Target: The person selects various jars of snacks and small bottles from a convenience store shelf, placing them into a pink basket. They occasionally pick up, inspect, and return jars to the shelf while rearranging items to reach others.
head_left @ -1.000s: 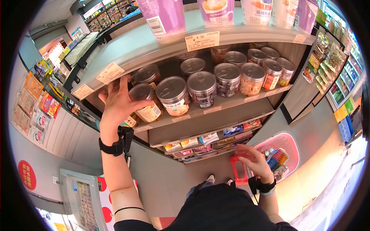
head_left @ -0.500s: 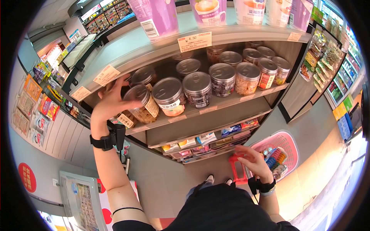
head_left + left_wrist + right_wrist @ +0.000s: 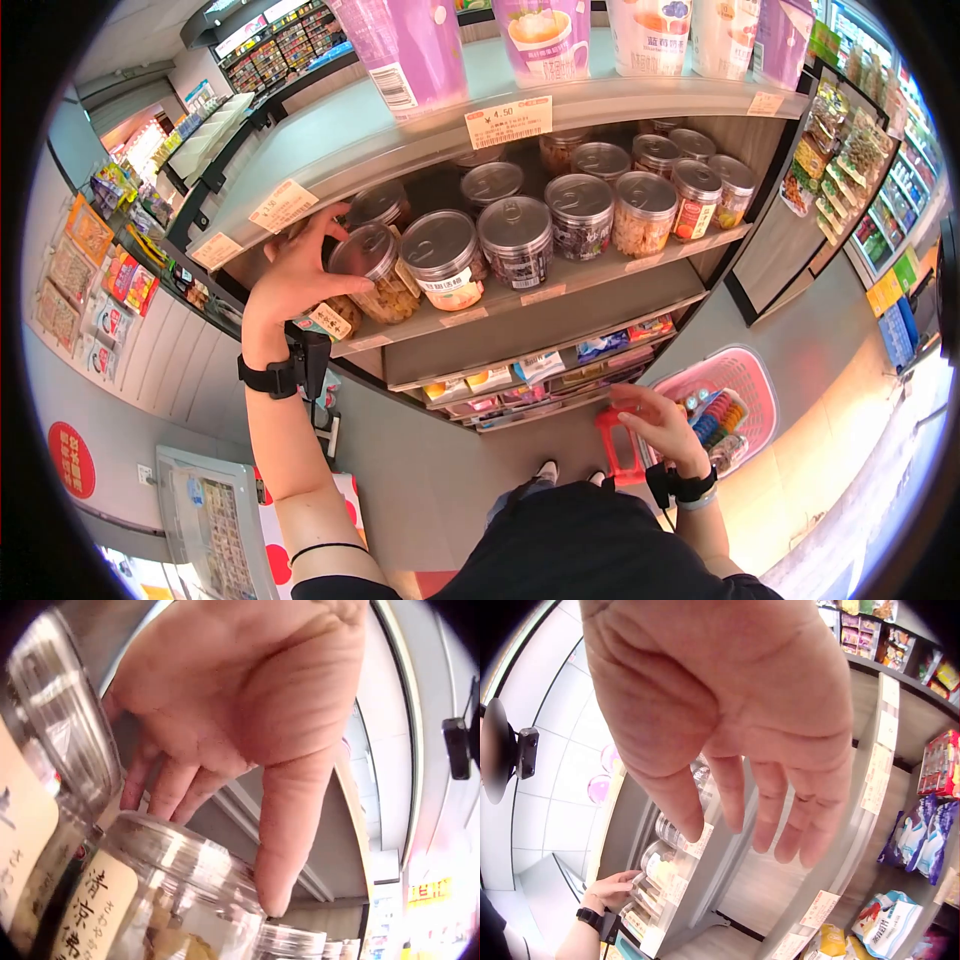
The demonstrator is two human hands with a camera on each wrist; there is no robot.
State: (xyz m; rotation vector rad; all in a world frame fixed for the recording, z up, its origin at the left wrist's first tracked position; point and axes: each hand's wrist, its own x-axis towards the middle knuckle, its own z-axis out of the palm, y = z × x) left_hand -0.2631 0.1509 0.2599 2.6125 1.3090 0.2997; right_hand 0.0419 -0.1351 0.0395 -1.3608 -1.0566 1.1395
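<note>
In the head view, my left hand spans a clear jar of brownish pieces at the shelf's left end. Its thumb lies against the jar's front side while the fingers reach behind the lid. The left wrist view shows the same jar between thumb and fingers, with a cream label and the fingertips hidden behind it. Another labelled jar stands just left. My right hand hangs loosely curled near the red handle of a pink basket, with nothing in it.
More lidded jars line the shelf to the right. A ledge with a price tag overhangs them, carrying purple cups. Packaged goods fill lower shelves. Several items lie in the basket.
My left hand has shifted slightly left and closed in around the jar. The jar has turned, its label swinging towards the right. The right hand stays in about the same place.
</note>
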